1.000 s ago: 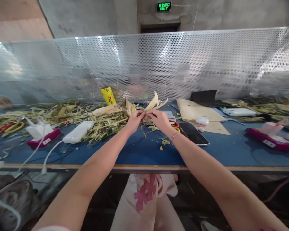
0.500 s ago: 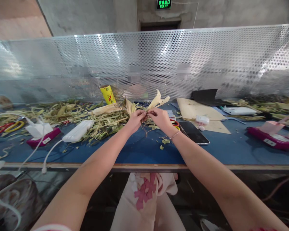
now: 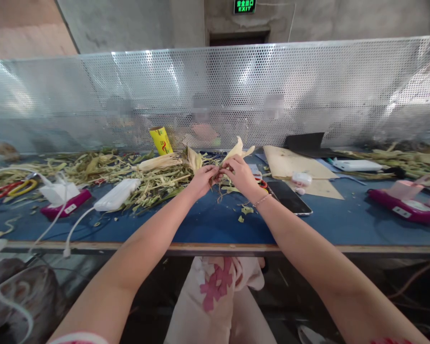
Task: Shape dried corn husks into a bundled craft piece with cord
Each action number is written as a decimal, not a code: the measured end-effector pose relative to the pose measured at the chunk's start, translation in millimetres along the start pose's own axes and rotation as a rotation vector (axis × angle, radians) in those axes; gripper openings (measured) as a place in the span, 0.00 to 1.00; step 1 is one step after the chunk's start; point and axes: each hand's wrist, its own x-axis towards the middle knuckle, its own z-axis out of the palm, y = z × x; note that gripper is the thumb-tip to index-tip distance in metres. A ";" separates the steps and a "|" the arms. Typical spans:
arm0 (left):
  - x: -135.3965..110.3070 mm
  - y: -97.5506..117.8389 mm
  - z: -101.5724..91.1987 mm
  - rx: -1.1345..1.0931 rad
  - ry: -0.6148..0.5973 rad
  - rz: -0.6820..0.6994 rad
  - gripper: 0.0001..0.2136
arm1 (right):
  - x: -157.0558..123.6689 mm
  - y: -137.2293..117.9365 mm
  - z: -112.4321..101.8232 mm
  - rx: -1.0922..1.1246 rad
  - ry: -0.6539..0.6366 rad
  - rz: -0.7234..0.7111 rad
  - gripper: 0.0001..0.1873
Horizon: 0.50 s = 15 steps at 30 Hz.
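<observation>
My left hand (image 3: 203, 180) and my right hand (image 3: 241, 174) meet fingertip to fingertip above the blue table. Both pinch a dried corn husk, whose pale leaf (image 3: 236, 147) rises behind my right fingers. Thin brown strands (image 3: 220, 195) dangle below the fingertips; the exact spot being pinched is mostly hidden. Just left of my left hand, another upright husk piece (image 3: 192, 158) and a bundle of pale husks (image 3: 160, 162) lie on a heap of greenish husk scraps (image 3: 165, 184).
White power bank (image 3: 117, 195), purple power strip (image 3: 66, 203) and scissors (image 3: 21, 188) are at left; a yellow tube (image 3: 161, 140) stands behind. To the right are a black phone (image 3: 288, 198), earbud case (image 3: 301, 179), beige paper (image 3: 290, 160) and another purple strip (image 3: 403, 205). A perforated metal screen (image 3: 229, 91) closes the back.
My right hand has shifted slightly, its fingers lifting and spreading a little near the left fingertips. The pale husk leaf has moved slightly right. My left hand stays almost still.
</observation>
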 end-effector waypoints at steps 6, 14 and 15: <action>-0.2 -0.5 -1.8 0.001 -0.030 0.015 0.04 | 0.9 0.3 1.5 0.041 0.011 0.017 0.03; -1.4 1.2 -2.6 0.131 -0.053 0.030 0.04 | 5.9 7.4 6.1 0.128 -0.063 0.245 0.07; -1.0 0.8 -3.4 0.157 -0.063 0.040 0.05 | 6.1 8.1 6.9 0.135 -0.070 0.257 0.08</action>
